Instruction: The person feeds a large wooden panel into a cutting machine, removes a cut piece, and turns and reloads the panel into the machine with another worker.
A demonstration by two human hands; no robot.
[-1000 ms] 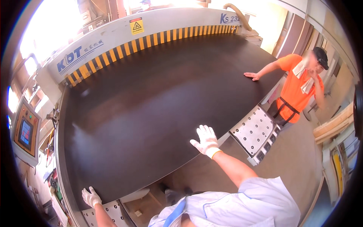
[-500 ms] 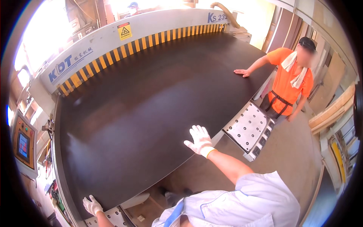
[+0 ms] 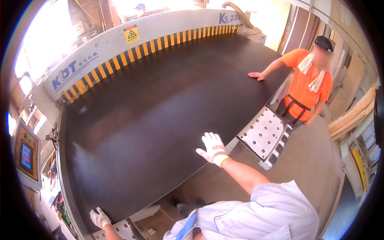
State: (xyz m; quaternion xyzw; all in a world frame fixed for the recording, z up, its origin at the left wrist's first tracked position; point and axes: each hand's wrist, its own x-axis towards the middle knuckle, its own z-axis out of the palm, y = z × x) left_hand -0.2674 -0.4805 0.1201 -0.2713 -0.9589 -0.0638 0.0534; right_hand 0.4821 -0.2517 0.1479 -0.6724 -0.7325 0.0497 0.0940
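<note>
A large dark board (image 3: 160,120) lies flat across the bed of a panel saw, its far side reaching the striped strips. My left hand (image 3: 100,218), in a white glove, rests with fingers apart on the board's near left corner. Also in a white glove, my right hand (image 3: 213,148) lies spread on the board close to its near edge. Neither hand holds anything. At the board's right end, a co-worker's bare hand (image 3: 257,75) lies flat on the surface.
The saw's grey beam (image 3: 160,24) spans the far side. A control panel (image 3: 27,156) with a screen stands at left. A studded support table (image 3: 264,132) juts out at right, near the co-worker in orange (image 3: 306,88). Timber boards (image 3: 354,112) stand at far right.
My hands stay on the board in nearly the same places. The whole view has shifted very slightly, and the co-worker's head has tilted a little.
</note>
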